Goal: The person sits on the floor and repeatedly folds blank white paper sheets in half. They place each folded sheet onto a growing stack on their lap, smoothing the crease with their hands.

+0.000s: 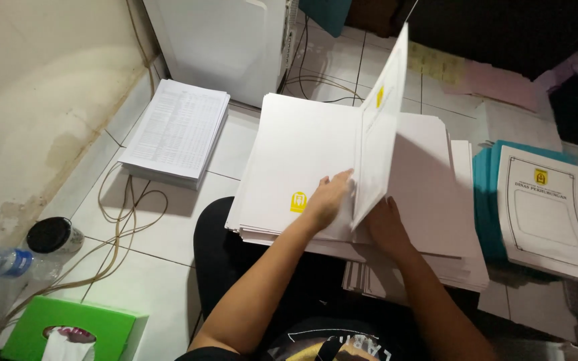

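A thick stack of white sheets (282, 160) rests across my lap and the floor, its top sheet bearing a small yellow emblem. My left hand (329, 198) lies flat on that top sheet beside the emblem, fingers at the lower edge of a raised white cover sheet (379, 127). This sheet stands tilted upright, with a yellow emblem and a framed border on its face. My right hand (386, 226) is under and behind the raised sheet, supporting its lower edge. Beneath it lies another white pile (436, 194).
A stack of printed pages (176, 127) lies at the left by a white machine (225, 40). Teal folders with a bordered white cover (548, 212) lie at the right. A green tissue box (68, 331), a water bottle (1, 262), a dark-lidded jar (51, 235) and loose cables (125, 220) occupy the tiled floor.
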